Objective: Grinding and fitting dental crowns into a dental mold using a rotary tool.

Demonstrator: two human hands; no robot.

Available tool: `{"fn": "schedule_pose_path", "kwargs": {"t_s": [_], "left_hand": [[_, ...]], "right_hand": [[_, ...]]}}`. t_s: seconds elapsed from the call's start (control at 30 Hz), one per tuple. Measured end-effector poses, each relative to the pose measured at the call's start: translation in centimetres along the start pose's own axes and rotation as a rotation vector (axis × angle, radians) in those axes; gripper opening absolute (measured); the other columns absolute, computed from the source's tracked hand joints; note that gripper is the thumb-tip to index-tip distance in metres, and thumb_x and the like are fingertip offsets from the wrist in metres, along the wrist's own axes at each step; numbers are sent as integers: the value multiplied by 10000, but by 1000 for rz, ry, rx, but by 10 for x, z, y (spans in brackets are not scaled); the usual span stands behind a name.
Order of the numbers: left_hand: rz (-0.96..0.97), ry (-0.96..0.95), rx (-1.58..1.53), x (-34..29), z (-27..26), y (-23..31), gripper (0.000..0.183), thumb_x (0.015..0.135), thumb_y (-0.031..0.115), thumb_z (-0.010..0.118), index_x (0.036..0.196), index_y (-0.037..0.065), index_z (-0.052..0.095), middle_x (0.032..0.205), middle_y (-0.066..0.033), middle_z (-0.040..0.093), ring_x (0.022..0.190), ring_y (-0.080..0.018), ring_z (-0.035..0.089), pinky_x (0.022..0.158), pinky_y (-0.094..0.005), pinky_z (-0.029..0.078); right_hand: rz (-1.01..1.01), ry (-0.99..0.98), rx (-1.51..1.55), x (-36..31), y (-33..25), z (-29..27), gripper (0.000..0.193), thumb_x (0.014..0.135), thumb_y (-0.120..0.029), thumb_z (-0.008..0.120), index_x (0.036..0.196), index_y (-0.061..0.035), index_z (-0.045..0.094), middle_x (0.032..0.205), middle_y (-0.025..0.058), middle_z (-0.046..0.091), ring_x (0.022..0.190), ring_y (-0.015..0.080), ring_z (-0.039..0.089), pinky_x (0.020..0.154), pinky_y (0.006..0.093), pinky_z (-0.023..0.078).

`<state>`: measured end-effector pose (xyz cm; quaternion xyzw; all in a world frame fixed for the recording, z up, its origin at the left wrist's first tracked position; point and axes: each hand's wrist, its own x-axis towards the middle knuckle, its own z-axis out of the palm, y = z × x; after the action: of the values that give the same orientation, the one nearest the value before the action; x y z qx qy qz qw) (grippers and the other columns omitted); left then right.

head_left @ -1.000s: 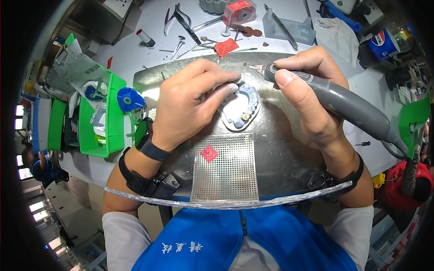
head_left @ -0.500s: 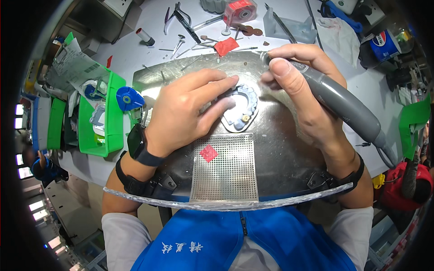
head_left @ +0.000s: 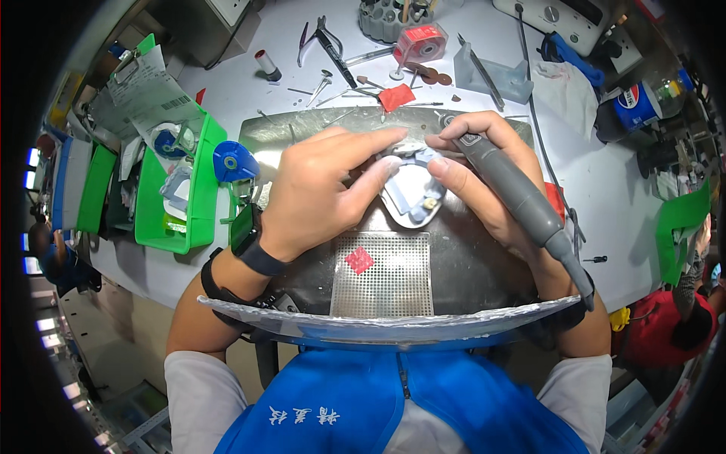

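Between my hands is a dental model (head_left: 412,195), a grey-blue tooth arch on a white base with one gold-coloured tooth (head_left: 429,203) near its right end. My left hand (head_left: 321,178) is closed on the model's far left side, thumb against the arch. My right hand (head_left: 491,170) holds a dark grey dental handpiece (head_left: 514,189) slanting back toward my right wrist. The right thumb and fingertips also meet the model's far right edge. Fingers hide the far part of the arch. The handpiece's working tip is hard to make out.
Beneath lies a dark metal board (head_left: 469,265) with a perforated plate (head_left: 386,291) carrying a red square (head_left: 360,260). A clear shield edge (head_left: 401,331) crosses in front of me. A green bin (head_left: 185,227) stands left; pliers (head_left: 333,53) and a red tape dispenser (head_left: 420,43) lie beyond.
My right hand has come in from the right to the model. The handpiece's back end has swung nearer my body. The view has shifted slightly; my left hand keeps its hold.
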<state>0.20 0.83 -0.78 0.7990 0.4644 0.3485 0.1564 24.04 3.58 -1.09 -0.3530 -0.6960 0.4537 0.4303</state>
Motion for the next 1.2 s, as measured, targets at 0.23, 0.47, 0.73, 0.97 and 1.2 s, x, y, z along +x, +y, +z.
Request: {"fn": "schedule_pose_path", "kwargs": {"t_s": [0.23, 0.47, 0.73, 0.97, 1.2], "left_hand": [[22, -43, -538, 2, -10, -2, 673, 759, 168, 905, 1365, 6, 662, 1127, -89, 716, 958, -163, 687, 813, -295, 559], [233, 12, -202, 6, -7, 0, 639, 702, 104, 906, 1309, 49, 712, 1073, -71, 708, 874, -131, 652, 684, -253, 499], [206, 28, -149, 7, -7, 8, 525, 733, 20, 839, 1245, 97, 749, 1033, -67, 723, 870, -185, 712, 733, -285, 571], [300, 44, -152, 7, -6, 6, 442, 714, -8, 813, 1153, 19, 764, 1000, -114, 743, 885, -222, 707, 751, -305, 548], [309, 58, -100, 5, -9, 16, 427, 710, 5, 818, 1135, 13, 777, 984, -109, 745, 863, -223, 716, 745, -306, 560]], "right_hand": [[316, -28, 443, -1, -19, -2, 318, 940, -109, 749, 1203, -39, 585, 1007, 62, 677, 925, 85, 615, 803, 243, 486], [313, -32, 528, -2, -17, 0, 297, 957, -122, 713, 1205, -19, 586, 1000, 59, 682, 947, 94, 625, 813, 245, 487], [297, -26, 513, -3, -17, 1, 266, 964, -132, 703, 1186, -18, 609, 979, 58, 703, 923, 86, 647, 800, 232, 488], [353, -62, 512, -3, -19, 0, 254, 965, -129, 693, 1187, -24, 626, 963, 48, 709, 907, 76, 652, 787, 222, 491], [367, -115, 500, -2, -18, -3, 314, 963, -114, 666, 1232, -21, 533, 980, 92, 689, 895, 122, 674, 752, 249, 520]]}}
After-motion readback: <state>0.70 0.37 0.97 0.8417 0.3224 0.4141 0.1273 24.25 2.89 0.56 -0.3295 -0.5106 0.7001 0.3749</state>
